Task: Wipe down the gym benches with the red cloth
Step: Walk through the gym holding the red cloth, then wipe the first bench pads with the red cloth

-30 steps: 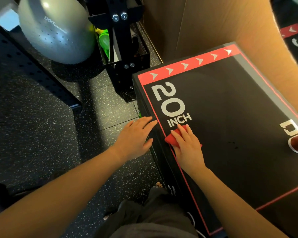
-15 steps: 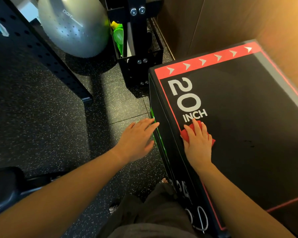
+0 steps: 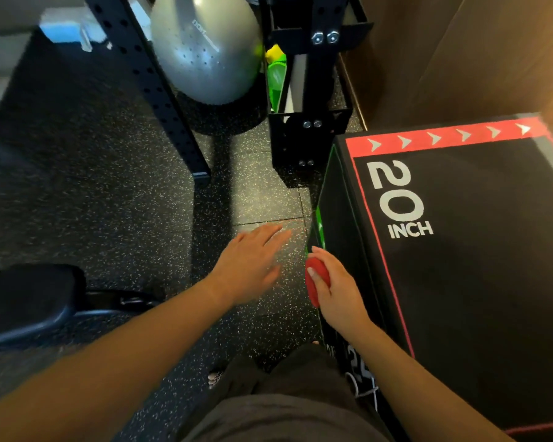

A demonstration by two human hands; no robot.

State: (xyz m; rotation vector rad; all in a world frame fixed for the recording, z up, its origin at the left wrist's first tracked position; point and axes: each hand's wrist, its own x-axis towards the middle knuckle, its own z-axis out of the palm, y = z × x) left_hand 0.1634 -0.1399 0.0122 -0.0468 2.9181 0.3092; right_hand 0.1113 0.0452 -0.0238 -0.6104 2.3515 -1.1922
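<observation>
Red cloth point(image 3: 315, 279): bunched into a small wad, gripped in right hand point(image 3: 336, 291), held off the top and just beside the left side face of black box point(image 3: 476, 250). Box: upright on the floor, top bordered in red, strip of white arrowheads along far edge, "20 INCH" in white. Padded bench point(image 3: 26, 301): black, at far left, well apart from cloth.
</observation>
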